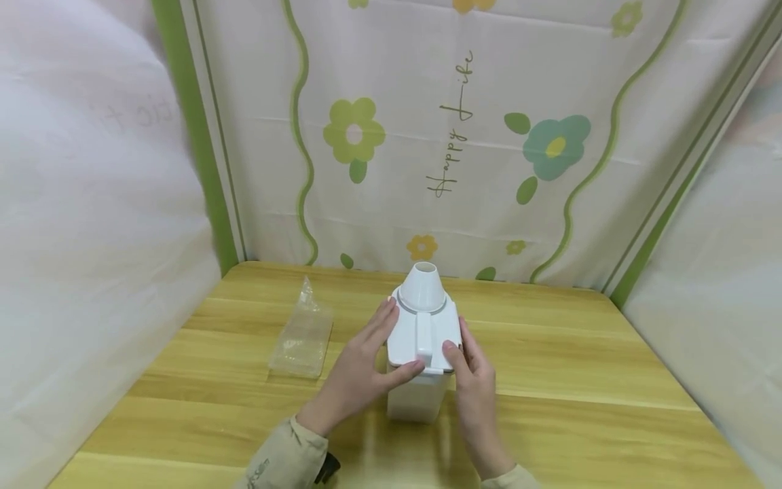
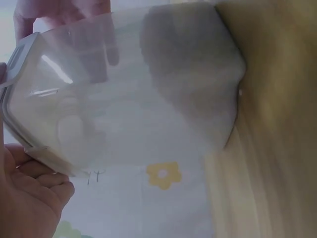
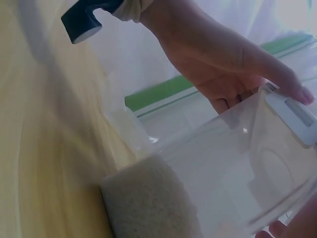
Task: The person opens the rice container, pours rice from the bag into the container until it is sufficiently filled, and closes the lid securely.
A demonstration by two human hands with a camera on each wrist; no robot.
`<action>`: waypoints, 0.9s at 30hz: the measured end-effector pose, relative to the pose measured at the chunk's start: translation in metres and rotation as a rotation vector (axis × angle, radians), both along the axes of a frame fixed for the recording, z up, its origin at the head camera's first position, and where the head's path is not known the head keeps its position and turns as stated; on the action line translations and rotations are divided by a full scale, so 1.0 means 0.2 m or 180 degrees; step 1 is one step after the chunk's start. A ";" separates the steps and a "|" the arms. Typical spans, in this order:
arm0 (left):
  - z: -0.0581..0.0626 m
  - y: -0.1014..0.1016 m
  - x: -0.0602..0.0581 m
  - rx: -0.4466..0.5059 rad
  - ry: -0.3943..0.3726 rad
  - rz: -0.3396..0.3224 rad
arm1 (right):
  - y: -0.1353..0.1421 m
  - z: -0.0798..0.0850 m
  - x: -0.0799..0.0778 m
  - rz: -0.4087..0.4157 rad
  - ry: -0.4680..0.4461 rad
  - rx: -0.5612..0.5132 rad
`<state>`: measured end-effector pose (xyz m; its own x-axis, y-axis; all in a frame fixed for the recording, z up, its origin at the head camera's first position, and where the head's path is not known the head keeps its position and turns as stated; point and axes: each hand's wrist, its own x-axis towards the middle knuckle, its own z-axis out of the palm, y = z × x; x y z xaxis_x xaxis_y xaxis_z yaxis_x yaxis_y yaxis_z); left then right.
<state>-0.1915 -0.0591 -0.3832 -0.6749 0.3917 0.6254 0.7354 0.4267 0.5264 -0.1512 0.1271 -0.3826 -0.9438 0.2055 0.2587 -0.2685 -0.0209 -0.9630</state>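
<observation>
A clear plastic storage container point(image 2: 124, 114) with a white lid point(image 1: 403, 337) stands on the table. Its lid carries a cone-shaped spout point(image 1: 423, 288) and a raised handle-like strip. Pale grain, looking like rice point(image 3: 148, 198), fills the lower part and lies at a slope. My left hand point(image 1: 357, 370) holds the lid, thumb across the near edge and fingers along the left edge. On the other side my right hand point(image 1: 476, 384) grips the lid's right edge, thumb on top and fingers against the container's side.
A crumpled clear plastic bag point(image 1: 302, 336) lies on the wooden table point(image 1: 580, 367), left of the container. Flower-printed fabric point(image 1: 391, 204) hangs behind the table, with pale fabric walls at both sides.
</observation>
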 end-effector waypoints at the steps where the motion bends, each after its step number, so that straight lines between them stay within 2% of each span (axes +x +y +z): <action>1: 0.00 0.00 0.00 -0.0017 0.0011 -0.0002 | 0.00 0.00 0.00 -0.0003 0.0020 -0.0026; 8: 0.02 -0.01 -0.01 -0.0197 0.0010 -0.0010 | -0.02 -0.03 0.01 -0.0107 0.0148 0.0180; 12: 0.02 -0.01 -0.01 -0.0253 0.0057 0.0033 | -0.02 -0.04 0.01 -0.0073 0.0197 0.0271; 22: 0.04 -0.02 -0.02 -0.0235 0.0140 0.0019 | -0.04 -0.05 0.00 -0.0071 0.0363 0.0213; 27: 0.07 -0.03 -0.02 -0.0369 0.0022 0.0027 | -0.05 -0.07 -0.01 -0.0125 0.0404 0.0166</action>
<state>-0.1949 -0.0657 -0.3702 -0.6744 0.4558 0.5809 0.7349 0.4907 0.4681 -0.1529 0.1174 -0.3961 -0.8944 0.2248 0.3868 -0.3879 0.0411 -0.9208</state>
